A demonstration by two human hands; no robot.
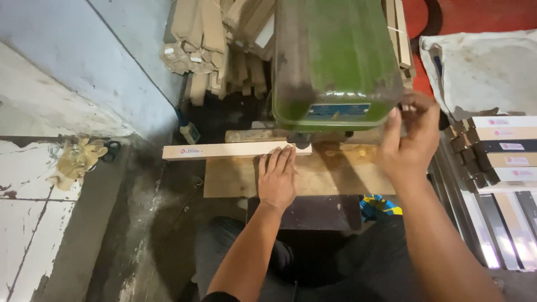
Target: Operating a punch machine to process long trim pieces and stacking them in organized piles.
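A pale wooden strip point(224, 151) with a small label lies across a plywood work board point(235, 179), under the head of a green machine point(334, 61). My left hand point(277, 176) rests flat on the board, fingers together, its fingertips pressing the strip's right end near the machine's spindle. My right hand point(411, 142) is raised at the machine's right side, its fingers closed around a part there that I cannot make out. Dark trousers fill the bottom of the view.
A heap of similar wooden strips point(212, 50) leans behind the machine. Stacked moulding pieces point(503, 151) lie at the right, below a dusty white sack point(481, 67). A crumpled yellowish glove point(75, 159) and scissors point(111, 150) lie on the floor at the left.
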